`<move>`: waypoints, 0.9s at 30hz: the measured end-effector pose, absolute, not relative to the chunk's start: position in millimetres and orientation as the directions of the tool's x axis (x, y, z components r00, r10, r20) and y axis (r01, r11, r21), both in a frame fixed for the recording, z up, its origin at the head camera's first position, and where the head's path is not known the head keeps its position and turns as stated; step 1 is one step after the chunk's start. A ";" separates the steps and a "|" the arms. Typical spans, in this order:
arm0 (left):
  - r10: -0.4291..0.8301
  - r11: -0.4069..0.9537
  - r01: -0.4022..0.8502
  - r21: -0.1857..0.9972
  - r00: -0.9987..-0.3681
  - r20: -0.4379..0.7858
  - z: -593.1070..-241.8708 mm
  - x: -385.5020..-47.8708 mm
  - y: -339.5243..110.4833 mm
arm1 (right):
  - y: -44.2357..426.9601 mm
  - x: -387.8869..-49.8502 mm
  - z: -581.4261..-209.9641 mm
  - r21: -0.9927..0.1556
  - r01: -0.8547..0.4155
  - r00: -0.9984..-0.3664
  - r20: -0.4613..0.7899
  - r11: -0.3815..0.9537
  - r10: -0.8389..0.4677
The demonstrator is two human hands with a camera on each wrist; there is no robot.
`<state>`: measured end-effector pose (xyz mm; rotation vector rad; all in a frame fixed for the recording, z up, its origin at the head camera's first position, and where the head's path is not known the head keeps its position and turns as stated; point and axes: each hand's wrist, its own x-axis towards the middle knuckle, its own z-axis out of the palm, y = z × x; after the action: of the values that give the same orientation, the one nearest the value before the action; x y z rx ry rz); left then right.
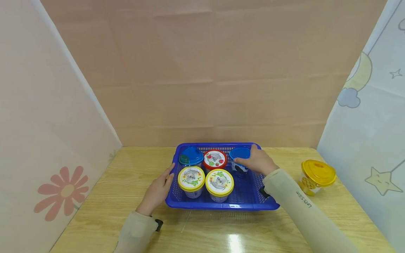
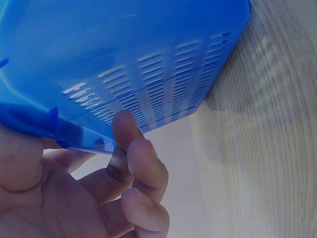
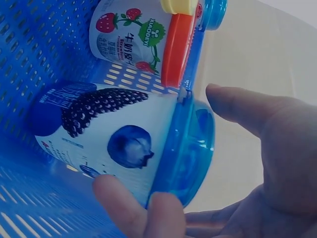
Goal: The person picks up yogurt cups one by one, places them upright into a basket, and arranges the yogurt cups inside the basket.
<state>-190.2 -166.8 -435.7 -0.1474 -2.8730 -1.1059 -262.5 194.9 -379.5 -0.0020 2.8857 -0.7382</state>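
Observation:
A blue plastic basket (image 1: 250, 206) stands on the table with several lidded tubs inside. My left hand (image 1: 158, 191) is at its left rim, thumb and fingers on either side of the edge; the left wrist view shows the other fingers (image 2: 148, 168) bent below the rim. In the basket's back right corner stands a blue-lidded jar (image 3: 124, 134) with a blackberry and blueberry label. My right hand (image 1: 257, 161) is spread over this jar, its thumb apart from the lid in the right wrist view and its fingers (image 3: 116, 198) by the jar's side.
Beside the jar is a red-lidded strawberry tub (image 1: 215, 159); another blue-lidded tub (image 1: 191, 155) sits at back left. Two yellow-lidded tubs, one left (image 1: 191, 179) and one right (image 1: 219, 182), stand in front. A yellow-lidded jar (image 1: 317, 174) is on the table (image 1: 126, 175) at right.

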 end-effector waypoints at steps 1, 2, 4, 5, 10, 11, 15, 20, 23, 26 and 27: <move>0.068 0.736 0.111 0.668 -0.994 0.090 -435.4 -189.9 -166.9 | 195.5 -262.4 -378.4 -0.467 0.026 -0.988 -0.145 0.884 -0.047; 0.071 0.735 0.115 0.668 -0.993 0.094 -435.1 -189.7 -166.9 | 196.3 -262.6 -377.4 -0.455 0.014 -0.990 -0.130 0.890 -0.050; 0.071 0.732 0.114 0.672 -0.993 0.092 -434.4 -189.4 -166.8 | 198.6 -263.0 -375.6 -0.454 -0.004 -0.993 -0.103 0.891 -0.057; 0.072 0.728 0.114 0.676 -0.993 0.090 -433.5 -188.8 -166.6 | 199.9 -262.8 -374.4 -0.458 -0.008 -0.994 -0.096 0.889 -0.058; 0.070 0.728 0.110 0.677 -0.994 0.086 -431.5 -187.2 -167.0 | 207.5 -260.2 -367.5 -0.472 -0.013 -0.996 -0.070 0.881 -0.052; 0.070 0.729 0.110 0.676 -0.994 0.087 -431.3 -187.0 -167.3 | 209.2 -259.1 -365.5 -0.476 -0.012 -0.997 -0.067 0.879 -0.049; 0.070 0.734 0.110 0.670 -0.994 0.087 -430.3 -186.4 -167.2 | 218.2 -252.6 -356.0 -0.492 -0.019 -0.998 -0.040 0.871 -0.045; 0.066 0.736 0.101 0.669 -0.995 0.079 -432.1 -187.6 -165.7 | 236.2 -240.0 -345.7 -0.491 -0.027 -0.999 -0.008 0.871 -0.035; 0.061 0.738 0.097 0.667 -0.995 0.076 -433.4 -188.3 -165.5 | 249.3 -233.1 -344.1 -0.475 -0.020 -1.000 0.014 0.880 -0.015; 0.065 0.735 0.094 0.671 -0.996 0.069 -432.5 -188.5 -165.8 | 263.8 -227.4 -344.4 -0.446 -0.008 -0.999 0.039 0.895 0.010; 0.064 0.734 0.093 0.673 -0.996 0.068 -432.3 -188.8 -166.0 | 269.0 -225.6 -344.1 -0.438 -0.001 -0.999 0.041 0.899 0.019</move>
<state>-188.8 -166.0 -432.3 -0.1301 -2.8878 -1.1242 -225.6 269.0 -344.1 0.0153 3.1044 -0.7163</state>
